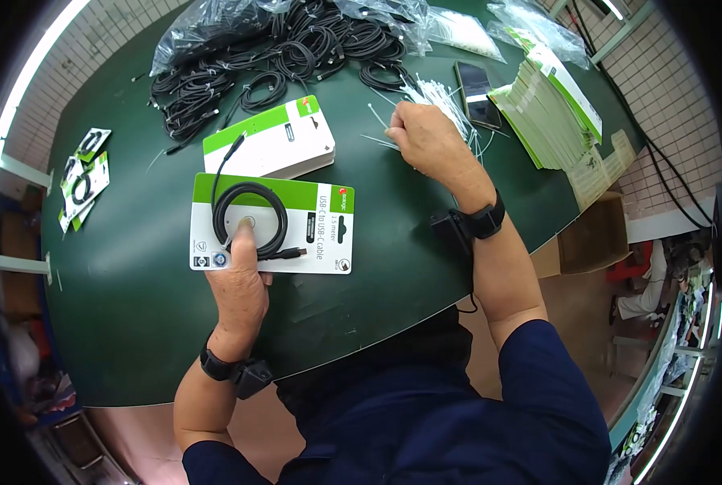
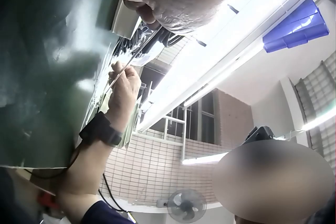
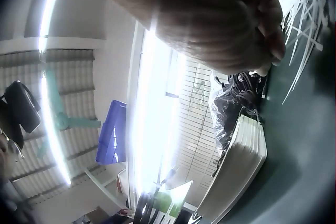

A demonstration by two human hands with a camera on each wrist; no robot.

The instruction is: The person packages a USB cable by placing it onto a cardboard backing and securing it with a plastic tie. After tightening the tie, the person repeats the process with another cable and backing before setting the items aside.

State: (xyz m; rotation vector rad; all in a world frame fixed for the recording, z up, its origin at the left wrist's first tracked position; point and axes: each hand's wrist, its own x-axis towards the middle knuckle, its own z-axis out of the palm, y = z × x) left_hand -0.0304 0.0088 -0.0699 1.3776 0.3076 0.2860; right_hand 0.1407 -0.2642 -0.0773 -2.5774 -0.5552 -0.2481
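My left hand [image 1: 240,283] grips a white-and-green cardboard package card [image 1: 296,242] printed "USB-C to USB-C cable". Its thumb presses inside the coil of a black USB-C cable [image 1: 280,218] lying on the card. One cable end reaches up past the card's top edge; the other plug lies near the lower edge. Over a loose pile of white cable ties [image 1: 450,101], my right hand [image 1: 434,141] has its fingers curled, fingertips down among the ties. I cannot tell whether they pinch one. In the right wrist view the ties [image 3: 304,29] lie beside the curled fingers.
A stack of cards [image 1: 272,141] sits just beyond the held card. Bundled black cables [image 1: 296,48] and plastic bags fill the back. At right are a phone [image 1: 478,93] and a row of cards [image 1: 539,105]; at left, several cards with cables [image 1: 86,182]. A cardboard box [image 1: 591,234] stands beside the table.
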